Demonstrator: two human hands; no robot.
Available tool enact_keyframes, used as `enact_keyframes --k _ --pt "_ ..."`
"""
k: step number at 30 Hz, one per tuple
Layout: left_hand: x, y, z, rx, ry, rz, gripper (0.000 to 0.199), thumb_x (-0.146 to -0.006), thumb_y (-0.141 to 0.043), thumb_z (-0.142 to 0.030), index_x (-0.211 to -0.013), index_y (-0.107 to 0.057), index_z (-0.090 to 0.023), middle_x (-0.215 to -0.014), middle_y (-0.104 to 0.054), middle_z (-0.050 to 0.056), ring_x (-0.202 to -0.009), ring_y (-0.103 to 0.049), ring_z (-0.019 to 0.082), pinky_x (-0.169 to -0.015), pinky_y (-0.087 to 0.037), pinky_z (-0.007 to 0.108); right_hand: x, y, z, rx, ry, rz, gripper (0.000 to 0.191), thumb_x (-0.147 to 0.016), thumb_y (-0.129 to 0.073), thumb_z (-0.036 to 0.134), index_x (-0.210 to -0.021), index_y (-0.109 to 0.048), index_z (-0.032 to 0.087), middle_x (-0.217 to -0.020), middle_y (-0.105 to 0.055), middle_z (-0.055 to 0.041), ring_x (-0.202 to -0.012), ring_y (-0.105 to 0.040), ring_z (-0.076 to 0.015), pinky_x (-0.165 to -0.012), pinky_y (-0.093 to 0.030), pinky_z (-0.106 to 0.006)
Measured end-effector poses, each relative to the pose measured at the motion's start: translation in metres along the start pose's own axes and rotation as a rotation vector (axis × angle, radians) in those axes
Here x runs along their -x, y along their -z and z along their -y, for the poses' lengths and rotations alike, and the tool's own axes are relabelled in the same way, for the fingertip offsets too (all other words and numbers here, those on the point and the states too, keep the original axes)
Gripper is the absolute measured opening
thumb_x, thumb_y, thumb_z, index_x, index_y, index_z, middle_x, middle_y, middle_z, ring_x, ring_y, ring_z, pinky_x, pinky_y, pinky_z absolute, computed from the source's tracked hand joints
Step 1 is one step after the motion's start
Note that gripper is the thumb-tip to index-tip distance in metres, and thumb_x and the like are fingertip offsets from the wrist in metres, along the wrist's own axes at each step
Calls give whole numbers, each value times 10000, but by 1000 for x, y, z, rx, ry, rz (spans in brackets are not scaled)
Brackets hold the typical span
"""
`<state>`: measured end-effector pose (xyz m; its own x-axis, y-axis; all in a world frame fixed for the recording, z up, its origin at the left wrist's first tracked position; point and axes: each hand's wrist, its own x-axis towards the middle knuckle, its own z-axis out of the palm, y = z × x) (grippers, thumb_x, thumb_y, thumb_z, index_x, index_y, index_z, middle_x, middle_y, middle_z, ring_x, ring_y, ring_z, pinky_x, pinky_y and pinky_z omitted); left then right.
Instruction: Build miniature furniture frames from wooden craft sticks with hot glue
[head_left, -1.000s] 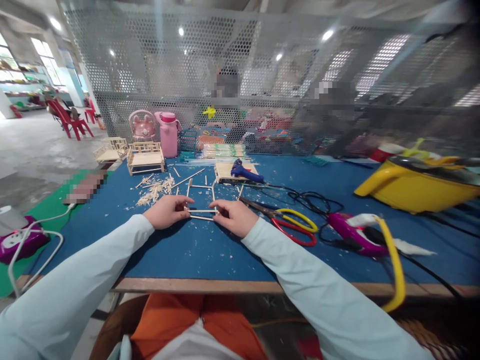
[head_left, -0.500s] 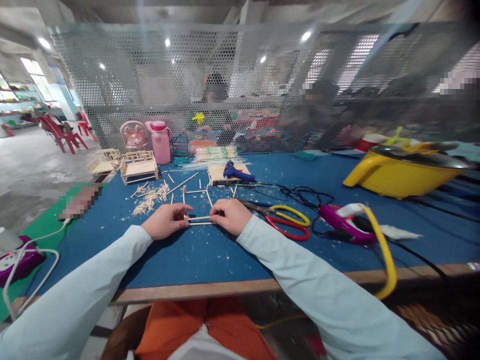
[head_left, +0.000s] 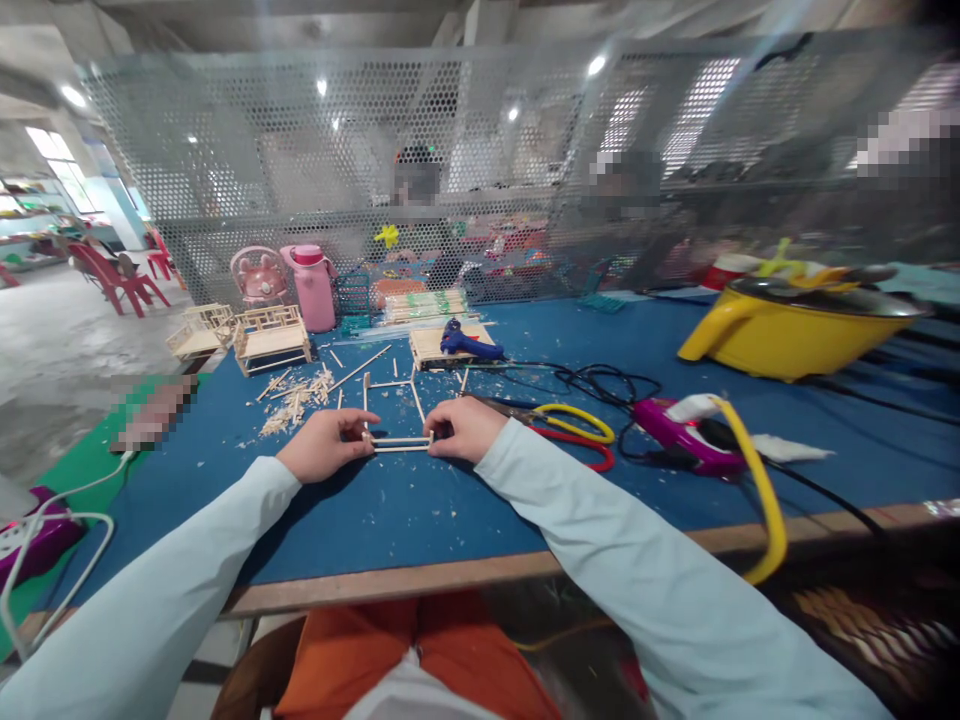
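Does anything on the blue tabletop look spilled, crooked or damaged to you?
A loose heap of short, pale wooden stick pieces lies beyond the left hand, and crumbs dot the blue tabletop. It looks messy, though probably just offcuts. The pale wooden stick frame between the hands shows no clear damage.

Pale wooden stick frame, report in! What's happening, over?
Left hand and right hand: pinching frame at near corners. Scissors, red and yellow handles, close by right hand.

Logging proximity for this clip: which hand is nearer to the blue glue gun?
The right hand. It sits just in front of the blue glue gun; the left hand is farther off, to its front left.
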<state>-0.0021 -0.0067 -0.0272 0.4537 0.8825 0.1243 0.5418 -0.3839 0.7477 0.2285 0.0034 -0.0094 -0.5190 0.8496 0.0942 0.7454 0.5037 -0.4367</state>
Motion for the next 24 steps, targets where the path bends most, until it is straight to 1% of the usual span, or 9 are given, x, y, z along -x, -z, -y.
enact_keyframes --k 3,9,12,15,17,18,20,22,24 --pt "0 0 0 -16 0 3 394 -694 -587 -305 -1043 -593 -121 -745 -670 38 -675 -602 148 -697 -475 278 -1 -3 -1 -46 -23 3 94 -581 -675 139 -672 -696 147 -568 -611 8 -531 -533 -103 -538 -388 -203" --pt "1 1 0 -77 -33 -24 350 -706 -583 -286 -1022 -607 -137 -736 -674 25 -653 -598 136 -675 -479 266 -4 -10 -4 -125 -58 -66 71 -558 -671 110 -615 -677 152 -512 -589 31 -494 -525 -94 -531 -393 -201" --pt "1 2 -1 -128 -75 -116 320 -710 -591 -274 -1004 -622 -151 -743 -685 21 -653 -605 135 -672 -487 263 -5 -9 -3 -161 -61 -126 83 -570 -661 105 -643 -672 144 -528 -583 30 -497 -512 -89 -524 -392 -199" --pt "1 4 -3 -167 -146 -277 303 -738 -576 -273 -1014 -624 -157 -772 -698 27 -631 -617 130 -633 -501 247 -4 -6 1 -186 -37 -211 89 -595 -659 130 -683 -668 137 -605 -594 9 -540 -504 -90 -531 -390 -203" --pt "2 6 -5 -278 -262 -413 256 -771 -548 -262 -993 -637 -172 -797 -705 36 -641 -628 129 -625 -507 238 -2 -4 5 -219 55 -312 48 -614 -650 140 -662 -656 141 -631 -584 -1 -560 -494 -93 -535 -389 -208" --pt "4 7 -6 -364 -347 -491 223 -787 -534 -249 -966 -649 -182 -803 -708 39 -660 -635 131 -635 -508 236 -1 -2 7 -241 123 -374 23 -628 -638 140 -649 -649 144 -632 -574 -4 -564 -490 -94 -535 -389 -212" --pt "7 10 -9 -530 -549 -622 177 -804 -521 -201 -908 -664 -195 -820 -713 44 -720 -647 134 -679 -508 232 3 1 11 -284 259 -506 36 -658 -610 141 -641 -640 150 -647 -561 -11 -576 -491 -98 -533 -395 -219" --pt "12 13 -12 -621 -747 -670 167 -801 -526 -146 -886 -661 -199 -859 -713 45 -785 -650 132 -736 -507 233 6 4 14 -308 331 -605 54 -678 -593 149 -654 -640 160 -694 -562 -22 -595 -502 -102 -532 -404 -225" --pt "16 15 -14 -656 -884 -642 182 -800 -529 -119 -910 -649 -201 -909 -706 47 -844 -643 131 -783 -505 244 9 7 15 -319 349 -671 52 -686 -595 161 -656 -638 168 -741 -563 -28 -587 -503 -97 -522 -410 -227"
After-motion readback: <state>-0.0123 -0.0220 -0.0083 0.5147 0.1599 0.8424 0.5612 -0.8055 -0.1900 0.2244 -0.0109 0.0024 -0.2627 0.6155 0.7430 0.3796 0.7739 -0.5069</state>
